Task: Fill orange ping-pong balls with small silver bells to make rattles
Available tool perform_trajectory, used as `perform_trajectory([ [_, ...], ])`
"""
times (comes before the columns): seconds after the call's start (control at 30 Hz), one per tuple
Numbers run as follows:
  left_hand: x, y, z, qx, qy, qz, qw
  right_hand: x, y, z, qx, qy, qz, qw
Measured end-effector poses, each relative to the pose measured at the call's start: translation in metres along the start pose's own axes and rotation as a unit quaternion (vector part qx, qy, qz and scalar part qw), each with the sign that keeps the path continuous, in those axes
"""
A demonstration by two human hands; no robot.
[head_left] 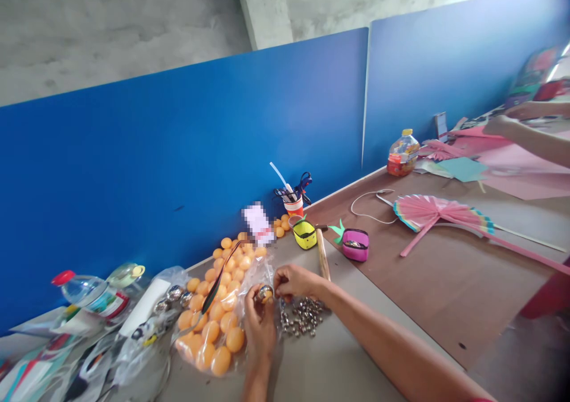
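My left hand (259, 316) is closed around a shiny silver ball (266, 291), which shows some orange at its lower side. Just to the right, my right hand (294, 281) has its fingers pinched together close to the ball; whatever they hold is too small to make out. Below the right hand lies a heap of small silvery metal pieces (307, 320) on the grey table. Left of my hands, many orange balls (218, 313) fill a clear plastic bag, with a dark strap (215, 289) lying across them.
Beyond my hands lie a yellow pouch (305, 234), a purple pouch (355, 245) and a wooden handle (323, 256). A cup of tools (294, 205) stands by the blue partition (178, 164). Bottles and plastic bags crowd the left. Another person's arms (525, 132) reach over pink sheets at right.
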State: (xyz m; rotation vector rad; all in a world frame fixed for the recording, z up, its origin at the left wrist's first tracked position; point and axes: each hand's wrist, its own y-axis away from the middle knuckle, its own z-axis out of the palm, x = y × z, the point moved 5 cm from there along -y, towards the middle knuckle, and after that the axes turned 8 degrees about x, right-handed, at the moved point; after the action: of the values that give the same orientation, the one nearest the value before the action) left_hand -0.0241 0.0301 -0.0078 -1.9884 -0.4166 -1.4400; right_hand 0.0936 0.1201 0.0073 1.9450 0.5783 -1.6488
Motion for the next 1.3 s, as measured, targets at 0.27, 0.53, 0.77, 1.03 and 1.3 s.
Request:
perform_trajectory([
  [0.27, 0.005, 0.002, 0.000, 0.016, -0.001, -0.008, 1.000, -0.008, 0.001, -0.008, 0.033, -0.255, 0.004, 0.966],
  [0.53, 0.009, 0.001, 0.000, 0.012, -0.007, -0.007, 1.000, -0.004, 0.001, 0.002, 0.010, -0.177, 0.007, 0.984],
  [0.77, 0.001, 0.001, 0.001, 0.014, -0.029, -0.012, 0.999, -0.008, 0.005, 0.008, 0.063, -0.082, 0.005, 0.995],
  [1.03, 0.003, 0.002, 0.000, 0.015, -0.040, 0.004, 0.999, -0.001, 0.004, 0.014, 0.044, -0.117, 0.037, 0.991],
  [1.3, -0.003, 0.002, -0.003, 0.028, -0.066, 0.018, 0.997, -0.004, 0.006, 0.018, 0.069, -0.109, 0.008, 0.992],
])
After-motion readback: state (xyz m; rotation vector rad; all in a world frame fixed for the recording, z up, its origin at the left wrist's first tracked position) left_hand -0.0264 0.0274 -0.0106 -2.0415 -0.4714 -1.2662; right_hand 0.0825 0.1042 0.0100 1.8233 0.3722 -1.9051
